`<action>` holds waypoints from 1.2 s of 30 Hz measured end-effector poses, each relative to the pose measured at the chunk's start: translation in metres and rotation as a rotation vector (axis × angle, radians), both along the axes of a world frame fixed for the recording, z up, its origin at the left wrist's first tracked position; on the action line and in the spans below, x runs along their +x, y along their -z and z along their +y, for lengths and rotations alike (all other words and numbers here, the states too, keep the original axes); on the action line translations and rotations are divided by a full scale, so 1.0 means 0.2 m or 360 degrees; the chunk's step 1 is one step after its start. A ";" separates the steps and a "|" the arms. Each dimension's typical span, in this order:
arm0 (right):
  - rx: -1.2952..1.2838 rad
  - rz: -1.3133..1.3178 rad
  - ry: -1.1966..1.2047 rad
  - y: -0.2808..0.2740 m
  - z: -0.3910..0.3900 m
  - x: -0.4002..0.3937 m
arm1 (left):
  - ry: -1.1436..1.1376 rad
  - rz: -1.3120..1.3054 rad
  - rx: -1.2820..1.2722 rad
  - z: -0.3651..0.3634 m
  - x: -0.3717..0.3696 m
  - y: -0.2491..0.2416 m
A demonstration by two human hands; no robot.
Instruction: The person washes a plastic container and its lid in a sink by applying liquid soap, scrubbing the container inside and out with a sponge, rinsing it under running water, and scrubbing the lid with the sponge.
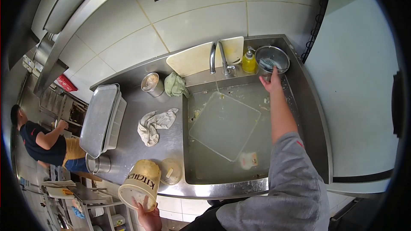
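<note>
My left hand [150, 220] is closed on a cream plastic tub [140, 179] marked "KITCHEN". The tub is tilted over the counter's front edge, with its base towards me. Beside it on the counter lies a round, pale lid [171, 172]. My right hand [272, 81] reaches over the near rim of a round metal pot [283, 55] at the sink's back right corner. Its thumb is spread outside the pot and its fingertips are at a bluish-white item [269, 63] inside, which I cannot make out. A clear, square-cornered lid or tray [227, 126] lies in the cloudy sink water.
The steel sink [227, 182] has a faucet [224, 60], with a yellow soap bottle [248, 61] and a cutting board [192, 62] behind it. Stacked containers [100, 117], a white cloth [154, 125], a green cloth [175, 84] and a tin [153, 84] stand left. Another person [45, 141] is farther left.
</note>
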State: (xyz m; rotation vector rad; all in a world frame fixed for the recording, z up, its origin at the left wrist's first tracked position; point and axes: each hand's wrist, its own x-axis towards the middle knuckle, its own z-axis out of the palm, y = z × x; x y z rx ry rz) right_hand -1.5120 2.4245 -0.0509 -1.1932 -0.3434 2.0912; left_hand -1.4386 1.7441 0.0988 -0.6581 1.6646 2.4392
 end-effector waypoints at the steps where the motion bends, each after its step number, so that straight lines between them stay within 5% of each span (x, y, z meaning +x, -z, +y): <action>1: 0.0078 0.0136 0.0013 0.06 0.05 -0.04 | 0.0003 0.0000 -0.0016 -0.01 0.01 0.01; 6: 0.0174 0.0523 0.0375 0.31 -0.08 -0.05 | 0.0014 -0.0033 0.0032 0.07 0.02 -0.02; 11: 0.0099 0.0558 0.0338 0.36 -0.16 -0.01 | 0.0171 -0.0002 -0.0045 0.08 0.02 -0.01; 25: 0.0135 0.0737 0.0315 0.13 0.03 0.04 | 0.0442 0.0101 -0.0126 0.18 -0.02 -0.01; 30: 0.0360 0.0309 0.0525 0.14 -0.34 -0.05 | 0.0447 0.0130 -0.0090 0.34 -0.12 0.01; 32: 0.1711 -0.1045 -0.0549 0.30 -0.43 -0.19 | 0.0636 0.0123 -0.0260 0.43 -0.18 -0.01; 33: 0.1718 -0.1027 -0.0569 0.28 -0.45 -0.23 | 0.0611 0.0126 -0.0265 0.47 -0.21 0.00; 35: 0.2838 -0.1631 -0.0905 0.19 -0.47 -0.31 | 0.0796 0.0110 -0.0150 0.57 -0.29 0.02; 36: 0.2842 -0.1606 -0.0921 0.19 -0.47 -0.34 | 0.0774 0.0110 -0.0162 0.63 -0.32 0.04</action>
